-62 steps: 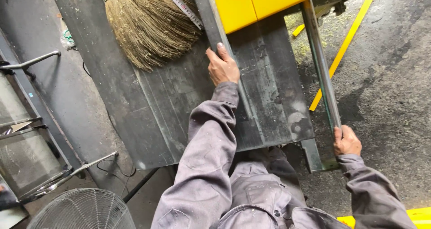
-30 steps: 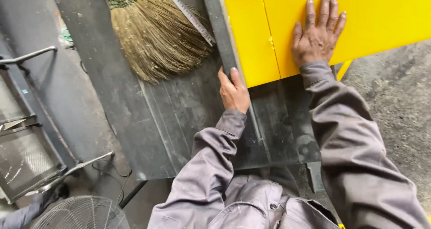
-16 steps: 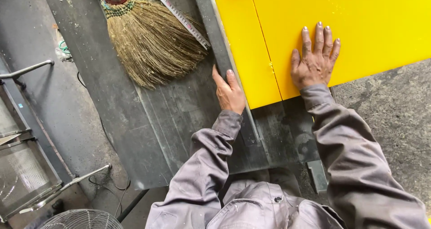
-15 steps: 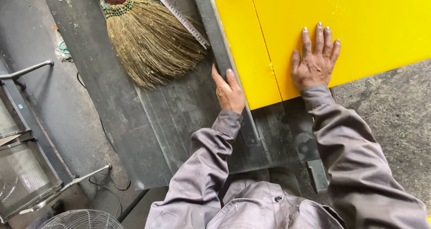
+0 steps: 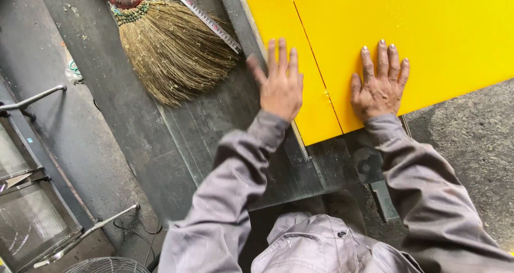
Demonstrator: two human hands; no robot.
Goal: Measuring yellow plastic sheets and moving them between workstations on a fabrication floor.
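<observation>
A large yellow sheet-metal panel (image 5: pixel 407 32) lies on a dark steel work table (image 5: pixel 214 128). My right hand (image 5: pixel 379 85) presses flat on the yellow panel near its front edge, fingers spread. My left hand (image 5: pixel 280 80) lies flat with fingers apart on the narrower yellow panel strip (image 5: pixel 292 91), at its left edge beside the grey metal rail (image 5: pixel 241 16). Neither hand holds anything. Both arms wear grey sleeves.
A straw broom (image 5: pixel 171 48) with a red handle lies on the table at the upper left, a metal ruler (image 5: pixel 203 16) beside it. A wire-mesh chair (image 5: pixel 32 219) and a fan grille (image 5: pixel 107 265) stand at the lower left. Concrete floor (image 5: pixel 471 155) is at right.
My right hand came up from the table's lower right edge onto the yellow panel. My left hand slid from the rail onto the yellow strip. The panel now covers more of the table.
</observation>
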